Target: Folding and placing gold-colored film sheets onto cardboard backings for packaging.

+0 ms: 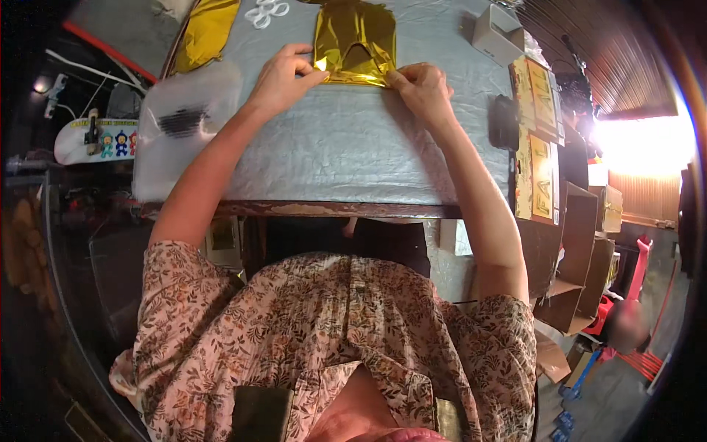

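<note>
A shiny gold foil piece (357, 33) lies folded flat on the grey cloth-covered table, straight ahead of me. Its near edge is creased, and a small arched fold or opening shows just above that edge. My left hand (287, 78) pinches the near left corner between thumb and fingers. At the near right corner, my right hand (424, 88) grips the foil the same way, its other fingers curled. Both forearms reach forward across the table.
More gold foil (208, 33) lies at the far left, beside white loops (266, 12). A clear plastic bag (166, 158) with dark contents covers the left corner. To the right are a white open box (498, 35), a black object (504, 121) and yellow cartons (541, 177).
</note>
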